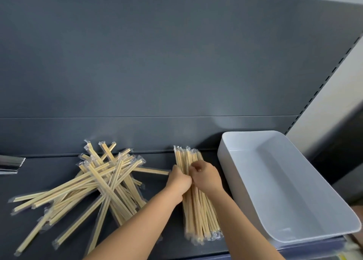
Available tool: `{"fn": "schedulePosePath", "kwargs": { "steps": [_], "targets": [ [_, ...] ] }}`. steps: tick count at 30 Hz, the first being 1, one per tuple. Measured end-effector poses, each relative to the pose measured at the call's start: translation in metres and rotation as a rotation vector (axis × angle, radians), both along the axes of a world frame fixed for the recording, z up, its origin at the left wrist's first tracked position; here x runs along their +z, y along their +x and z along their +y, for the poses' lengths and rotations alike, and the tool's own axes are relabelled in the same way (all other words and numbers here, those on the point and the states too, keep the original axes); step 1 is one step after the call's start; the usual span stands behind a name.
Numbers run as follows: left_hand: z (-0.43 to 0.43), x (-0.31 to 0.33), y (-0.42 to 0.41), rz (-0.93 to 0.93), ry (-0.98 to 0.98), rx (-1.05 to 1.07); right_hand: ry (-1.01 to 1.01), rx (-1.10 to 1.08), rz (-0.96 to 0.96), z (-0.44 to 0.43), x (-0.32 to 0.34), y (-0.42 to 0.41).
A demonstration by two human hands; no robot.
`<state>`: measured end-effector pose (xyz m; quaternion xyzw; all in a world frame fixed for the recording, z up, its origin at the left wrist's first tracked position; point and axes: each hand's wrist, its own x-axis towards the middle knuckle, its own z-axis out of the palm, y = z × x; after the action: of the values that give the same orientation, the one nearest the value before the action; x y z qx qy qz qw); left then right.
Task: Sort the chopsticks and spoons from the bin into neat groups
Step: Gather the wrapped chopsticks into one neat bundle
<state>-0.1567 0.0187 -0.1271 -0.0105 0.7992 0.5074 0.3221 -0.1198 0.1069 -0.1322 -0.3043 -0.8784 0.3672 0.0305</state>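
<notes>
A neat bundle of wrapped wooden chopsticks (198, 210) lies lengthwise on the dark shelf, just left of the white bin (290, 191). My left hand (177, 181) grips the bundle's left side near its far end. My right hand (206, 174) curls over the same bundle from the right, fingers pinching the sticks. The two hands touch above the bundle. A loose, crossed heap of wrapped chopsticks (98, 183) lies to the left. The bin's inside looks bare. No spoons show clearly.
The dark shelf back panel (157, 63) rises right behind the piles. A grey-and-white flat stack (10, 164) pokes in at the far left edge. The bin overhangs the shelf's front edge at the lower right.
</notes>
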Motion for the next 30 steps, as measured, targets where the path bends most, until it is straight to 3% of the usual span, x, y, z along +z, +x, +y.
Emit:
{"fn": "schedulePosePath", "kwargs": {
  "steps": [7, 12, 17, 20, 22, 24, 27, 30],
  "targets": [
    [-0.011, 0.000, 0.016, 0.243, -0.216, -0.260, 0.207, 0.078, 0.017, -0.002, -0.007, 0.001],
    [-0.024, 0.007, 0.015, 0.311, -0.200, -0.334, 0.332, 0.086, 0.002, -0.013, 0.000, -0.003],
    [-0.063, 0.022, -0.003, 0.622, -0.296, -0.225, 0.362, 0.184, 0.226, -0.039, 0.014, -0.024],
    [-0.104, 0.019, -0.032, 0.839, -0.507, -0.097, 0.339, 0.374, 0.227, -0.063, 0.016, -0.042],
    [-0.134, 0.014, -0.047, 0.802, -0.734, -0.050, 0.340, 0.466, 0.130, -0.080, 0.013, -0.050],
    [-0.163, 0.007, -0.058, 0.637, -0.839, -0.022, 0.361, 0.532, -0.014, -0.096, 0.011, -0.055],
    [-0.197, -0.003, -0.068, 0.453, -0.888, 0.006, 0.375, 0.539, -0.157, -0.114, 0.010, -0.057],
    [-0.213, -0.010, -0.071, 0.382, -0.865, 0.010, 0.282, 0.478, -0.138, -0.129, 0.005, -0.059]
  ]
}}
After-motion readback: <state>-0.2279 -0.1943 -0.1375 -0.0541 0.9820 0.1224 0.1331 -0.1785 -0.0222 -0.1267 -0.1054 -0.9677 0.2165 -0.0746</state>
